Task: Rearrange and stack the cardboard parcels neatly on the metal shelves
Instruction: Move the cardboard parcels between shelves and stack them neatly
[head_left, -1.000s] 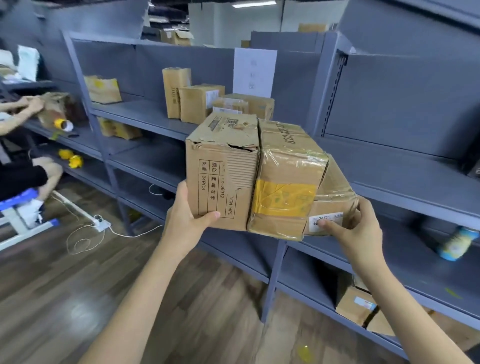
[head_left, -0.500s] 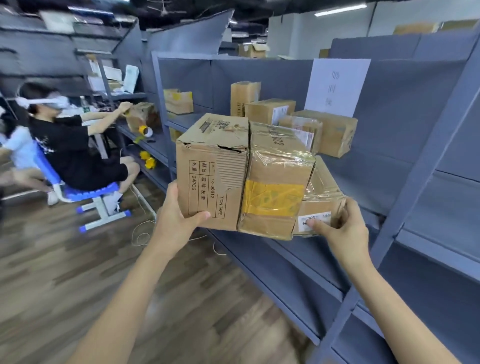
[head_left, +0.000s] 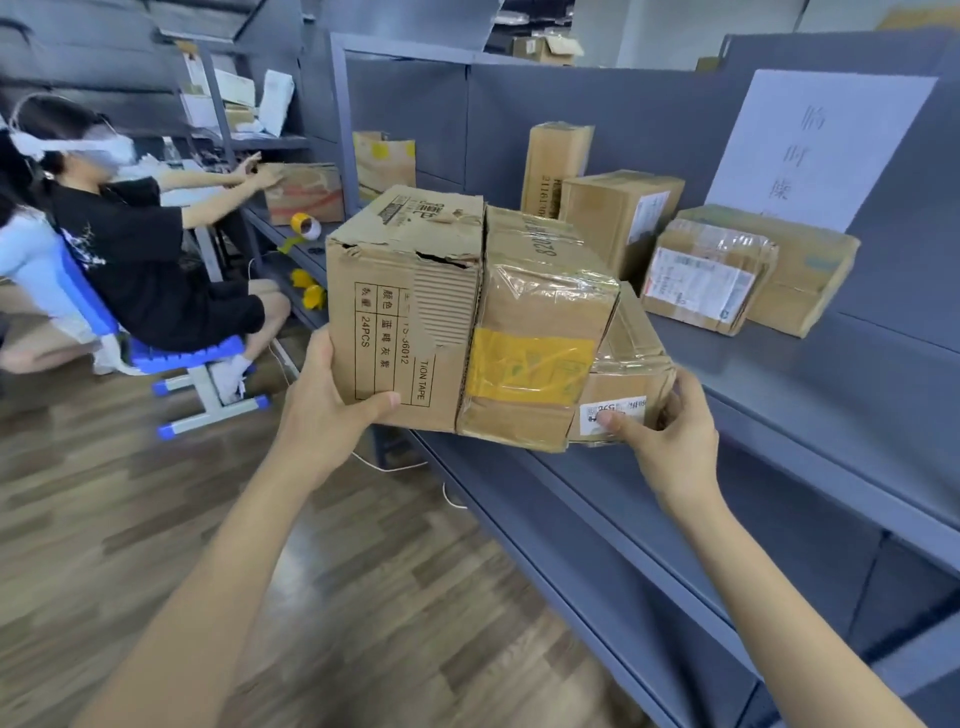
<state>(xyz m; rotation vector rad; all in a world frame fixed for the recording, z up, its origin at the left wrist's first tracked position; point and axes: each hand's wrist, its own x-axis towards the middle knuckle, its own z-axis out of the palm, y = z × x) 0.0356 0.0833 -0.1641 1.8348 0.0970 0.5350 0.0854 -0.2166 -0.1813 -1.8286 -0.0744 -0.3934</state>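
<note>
Both hands clamp three boxes in a row before the shelf (head_left: 779, 395): left hand (head_left: 324, 415) grips the printed box (head_left: 400, 312), right hand (head_left: 670, 431) pinches the small box (head_left: 623, 384).

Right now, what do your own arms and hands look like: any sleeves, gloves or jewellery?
Both forearms are bare right to the frame's bottom edge, with no sleeves in view. The left hand and right hand wear no gloves, and no watch, ring or wristband shows.

Three parcels (head_left: 470, 317) held between two hands (head_left: 324, 415); four parcels (head_left: 675, 254) grouped on the shelf (head_left: 831, 384), possibly two more farther left; one seated person (head_left: 130, 249).
</note>
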